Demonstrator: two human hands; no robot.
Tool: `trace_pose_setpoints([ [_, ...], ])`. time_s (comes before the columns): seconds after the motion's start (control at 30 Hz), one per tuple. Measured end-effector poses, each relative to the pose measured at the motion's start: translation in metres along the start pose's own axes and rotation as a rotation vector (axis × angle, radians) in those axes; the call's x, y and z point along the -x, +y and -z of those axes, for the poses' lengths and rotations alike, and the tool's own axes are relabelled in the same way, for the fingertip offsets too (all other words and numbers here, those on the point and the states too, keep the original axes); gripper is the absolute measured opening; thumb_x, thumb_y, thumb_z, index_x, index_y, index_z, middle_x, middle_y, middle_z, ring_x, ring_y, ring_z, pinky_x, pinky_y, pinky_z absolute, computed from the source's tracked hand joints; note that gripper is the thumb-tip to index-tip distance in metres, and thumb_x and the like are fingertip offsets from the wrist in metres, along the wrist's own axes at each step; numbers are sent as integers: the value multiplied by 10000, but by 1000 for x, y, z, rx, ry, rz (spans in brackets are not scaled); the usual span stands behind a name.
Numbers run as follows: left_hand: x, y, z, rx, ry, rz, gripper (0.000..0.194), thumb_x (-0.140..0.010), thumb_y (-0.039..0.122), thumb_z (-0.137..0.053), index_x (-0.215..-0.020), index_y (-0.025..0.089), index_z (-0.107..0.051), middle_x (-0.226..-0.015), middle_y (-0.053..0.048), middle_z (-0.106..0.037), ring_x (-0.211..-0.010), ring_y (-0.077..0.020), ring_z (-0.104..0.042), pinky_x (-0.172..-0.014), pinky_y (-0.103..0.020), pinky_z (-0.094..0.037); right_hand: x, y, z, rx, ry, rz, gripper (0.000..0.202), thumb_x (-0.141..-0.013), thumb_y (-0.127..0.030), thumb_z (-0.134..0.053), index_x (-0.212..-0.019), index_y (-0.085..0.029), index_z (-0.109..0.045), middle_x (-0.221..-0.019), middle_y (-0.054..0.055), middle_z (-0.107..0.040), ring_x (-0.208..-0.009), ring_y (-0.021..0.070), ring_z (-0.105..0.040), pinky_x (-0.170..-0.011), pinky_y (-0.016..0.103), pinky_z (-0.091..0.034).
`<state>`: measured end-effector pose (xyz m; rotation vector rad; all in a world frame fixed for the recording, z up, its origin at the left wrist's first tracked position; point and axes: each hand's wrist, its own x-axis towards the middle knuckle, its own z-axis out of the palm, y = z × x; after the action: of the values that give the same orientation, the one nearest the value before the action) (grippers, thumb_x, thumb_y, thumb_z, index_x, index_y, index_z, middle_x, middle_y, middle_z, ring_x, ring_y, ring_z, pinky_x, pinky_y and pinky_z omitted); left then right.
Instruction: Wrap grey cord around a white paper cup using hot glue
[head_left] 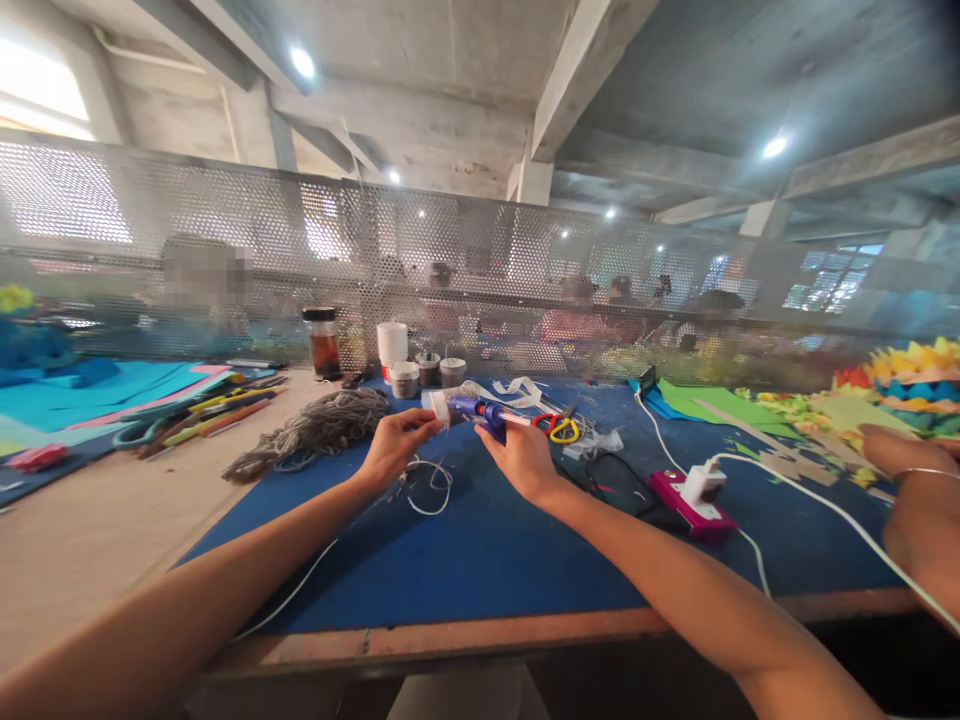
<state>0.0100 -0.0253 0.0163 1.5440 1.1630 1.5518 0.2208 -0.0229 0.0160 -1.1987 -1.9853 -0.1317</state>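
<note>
In my right hand is a blue-purple hot glue gun, its nozzle aimed left. My left hand pinches a small white piece close to the nozzle; whether the two touch I cannot tell. A thin white cord lies in loops on the blue mat below my left hand. Just beyond my right hand are scissors with red and yellow handles. White printed strips lie behind the glue gun.
A grey yarn bundle, small cups and a dark-lidded jar stand left. On the right are a pink power strip with a white charger, trailing cables, green sheets and another person's arm. A perforated metal screen rises behind.
</note>
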Motion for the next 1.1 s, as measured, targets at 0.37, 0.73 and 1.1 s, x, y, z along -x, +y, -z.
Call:
trace_pose_setpoints([
  [0.37, 2, 3, -2, 59, 9, 42, 220, -643, 307, -771, -791, 154, -719, -650, -33, -681, -610, -150, -615, -646, -258, -482, 1, 0, 0, -6, 2, 7, 406, -903, -536, -429, -1070, -217, -615, -754, 78, -684, -699, 240, -648, -628, 298, -396],
  [0.73, 3, 6, -3, 71, 21, 57, 255, -628, 325, -782, -789, 142, -710, -646, -35, -685, -619, -161, -634, -665, -273, -496, 1, -2, 3, 81, -12, 20, 407, -918, -525, -404, -1076, -210, -608, -753, 75, -690, -676, 226, -650, -599, 284, -371],
  [1.1, 0, -2, 0, 16, -12, 33, 309, -656, 372, -748, -840, 130, -692, -677, -31, -691, -645, -158, -634, -687, -282, -493, 2, -6, 6, 197, 14, 44, 369, -923, -496, -427, -1051, -203, -609, -718, 30, -694, -639, 184, -652, -565, 244, -344],
])
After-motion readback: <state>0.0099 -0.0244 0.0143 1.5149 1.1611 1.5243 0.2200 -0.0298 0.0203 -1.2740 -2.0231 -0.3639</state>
